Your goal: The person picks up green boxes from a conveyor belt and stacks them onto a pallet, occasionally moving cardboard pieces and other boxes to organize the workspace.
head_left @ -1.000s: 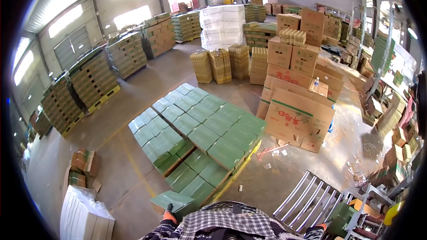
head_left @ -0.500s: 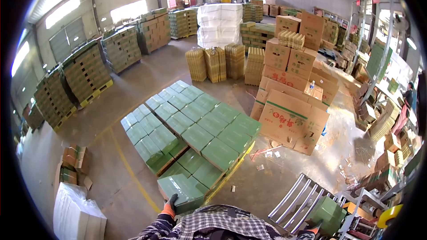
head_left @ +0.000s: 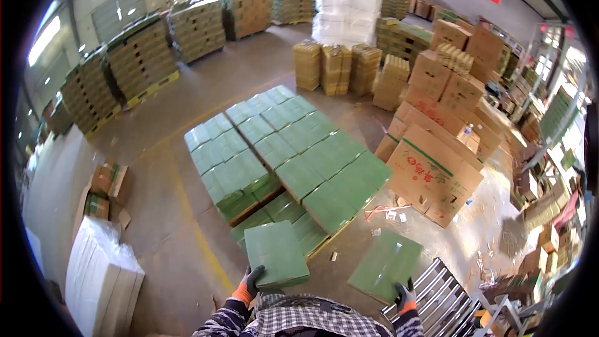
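Green boxes (head_left: 276, 251), edges gripped, have floor (head_left: 329, 278) between them.

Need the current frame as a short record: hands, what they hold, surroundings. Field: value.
left hand: holds the left green box at its near-left edge
right hand: holds the right green box at its near-right corner
held boxes: apart, not touching each other
stack: green box stack ahead, near end lower than the rest
conveyor: roller conveyor beside the right hand
right of stack: large brown carton with red print
background: white stack
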Demonstrator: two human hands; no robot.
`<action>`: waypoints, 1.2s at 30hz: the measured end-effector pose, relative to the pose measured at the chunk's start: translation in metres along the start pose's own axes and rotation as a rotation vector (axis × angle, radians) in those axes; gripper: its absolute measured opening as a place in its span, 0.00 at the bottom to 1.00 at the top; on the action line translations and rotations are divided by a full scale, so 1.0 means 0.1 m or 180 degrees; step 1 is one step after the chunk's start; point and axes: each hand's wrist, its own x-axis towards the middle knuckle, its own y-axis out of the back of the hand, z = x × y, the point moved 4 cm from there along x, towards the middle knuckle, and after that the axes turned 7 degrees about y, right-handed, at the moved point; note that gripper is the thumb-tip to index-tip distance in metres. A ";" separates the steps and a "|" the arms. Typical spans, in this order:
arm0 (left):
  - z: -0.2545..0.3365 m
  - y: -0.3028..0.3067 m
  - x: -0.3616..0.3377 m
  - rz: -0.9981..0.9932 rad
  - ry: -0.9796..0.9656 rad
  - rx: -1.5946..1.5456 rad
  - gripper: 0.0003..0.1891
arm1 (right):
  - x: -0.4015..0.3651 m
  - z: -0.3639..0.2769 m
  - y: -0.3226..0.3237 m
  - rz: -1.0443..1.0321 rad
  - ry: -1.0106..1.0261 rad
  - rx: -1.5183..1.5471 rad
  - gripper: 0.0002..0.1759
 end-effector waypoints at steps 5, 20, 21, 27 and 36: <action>0.31 0.18 -0.33 -0.0304 -0.1150 0.1494 0.22 | 0.52 0.05 -1.63 -0.1535 0.0000 -0.0578 0.32; 0.94 1.75 0.96 0.0433 0.0279 0.0128 0.34 | 1.50 1.34 -4.87 -0.2301 -0.0875 -0.2166 0.34; 1.01 1.84 1.13 0.0427 0.0312 0.0130 0.34 | 1.71 1.45 -5.03 -0.2427 -0.0885 -0.2052 0.33; 1.22 2.22 2.13 0.0473 0.0355 0.0112 0.37 | 2.31 1.67 -5.97 -0.2496 -0.0588 -0.1748 0.35; 0.56 2.67 3.03 0.1333 -0.0146 0.0226 0.38 | 2.79 2.35 -6.25 -0.1441 0.1297 -0.4918 0.28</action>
